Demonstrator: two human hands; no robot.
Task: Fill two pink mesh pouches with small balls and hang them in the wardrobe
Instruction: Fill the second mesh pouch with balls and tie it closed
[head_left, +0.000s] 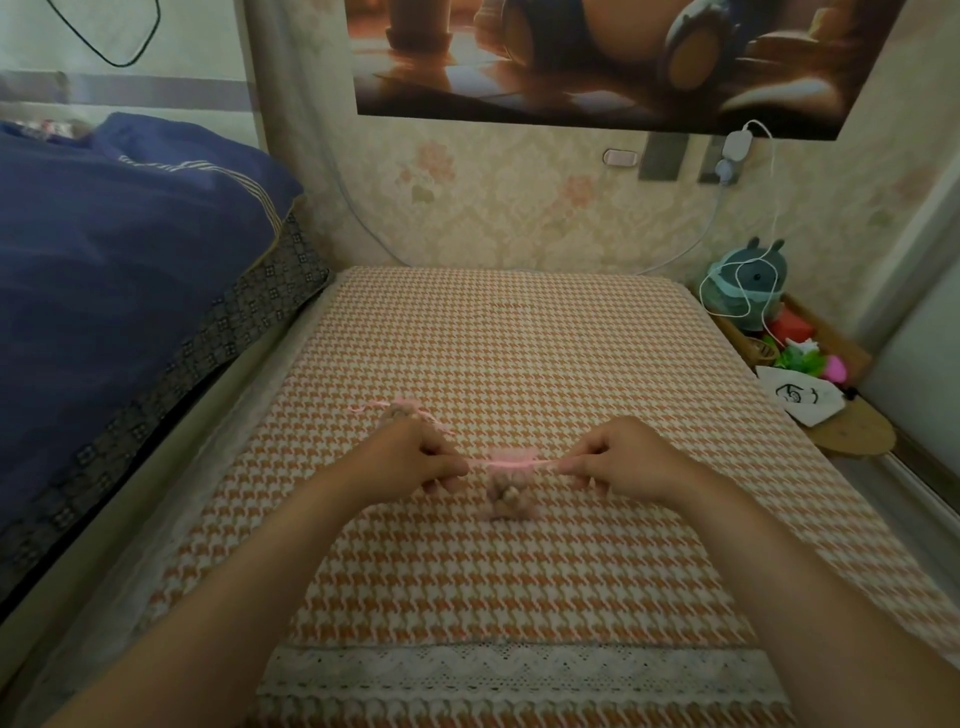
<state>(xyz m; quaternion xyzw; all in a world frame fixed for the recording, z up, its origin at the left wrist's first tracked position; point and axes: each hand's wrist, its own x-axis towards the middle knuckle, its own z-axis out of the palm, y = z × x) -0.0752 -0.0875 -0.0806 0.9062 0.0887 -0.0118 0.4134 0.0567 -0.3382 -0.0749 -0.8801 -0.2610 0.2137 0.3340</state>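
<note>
A pink mesh pouch (510, 491) holding small brownish balls hangs just above the houndstooth tablecloth (519, 338), its top gathered. My left hand (415, 457) pinches the pink drawstring on the pouch's left side. My right hand (623, 460) pinches the drawstring on its right side, and the string runs taut between them. A second pink mesh pouch (402, 408) with balls inside lies on the cloth just beyond my left hand, its ribbon ends loose.
A bed with a blue quilt (130, 260) runs along the left. At the right, a low shelf holds a plush toy (748, 286), a white cable, a white drawstring bag (800, 397) and small colourful items. A poster hangs on the wall behind.
</note>
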